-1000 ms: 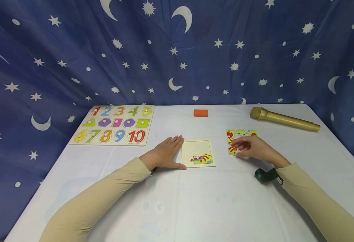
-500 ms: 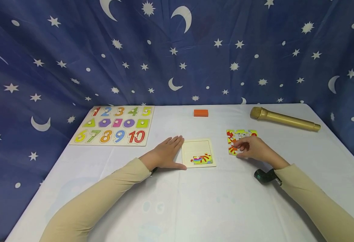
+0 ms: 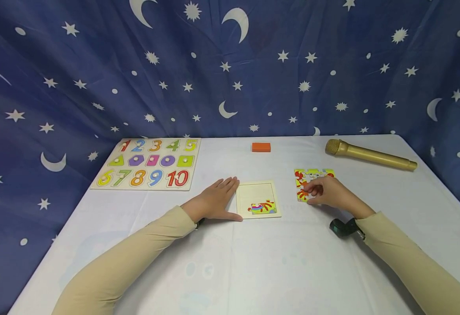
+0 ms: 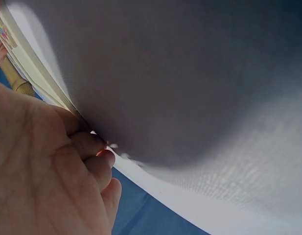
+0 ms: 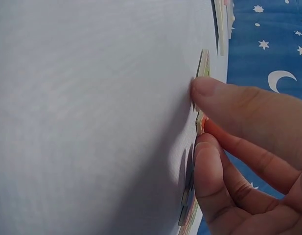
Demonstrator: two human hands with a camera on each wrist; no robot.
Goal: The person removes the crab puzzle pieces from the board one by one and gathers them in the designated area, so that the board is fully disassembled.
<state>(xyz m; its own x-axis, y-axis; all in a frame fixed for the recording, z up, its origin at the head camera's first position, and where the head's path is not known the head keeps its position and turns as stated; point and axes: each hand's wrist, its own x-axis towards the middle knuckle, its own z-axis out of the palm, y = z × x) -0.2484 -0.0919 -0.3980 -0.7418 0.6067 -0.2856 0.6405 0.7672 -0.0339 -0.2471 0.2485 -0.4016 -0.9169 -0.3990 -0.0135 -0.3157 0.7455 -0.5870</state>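
Note:
A square wooden puzzle tray (image 3: 255,190) lies mid-table, with a few joined puzzle pieces (image 3: 263,207) at its lower right. Against the tray's left edge rests my left hand (image 3: 217,199), its fingers extended and thumb spread along the near corner. To the right, a cluster of colourful puzzle pieces (image 3: 300,177) lies on the cloth, partly covered by my right hand (image 3: 329,192). The right wrist view shows that hand's thumb and curled fingers pinching a puzzle piece (image 5: 199,123) at its edges, close to the table surface.
A number and shape board (image 3: 143,164) lies at the back left. An orange block (image 3: 261,147) sits at the back centre, and a gold microphone (image 3: 371,155) at the back right. A starry blue curtain (image 3: 198,65) hangs behind the white-covered table (image 3: 261,267).
My right fingers have drawn back slightly over the puzzle pieces, uncovering a little more of them. The left hand and the tray have stayed in place.

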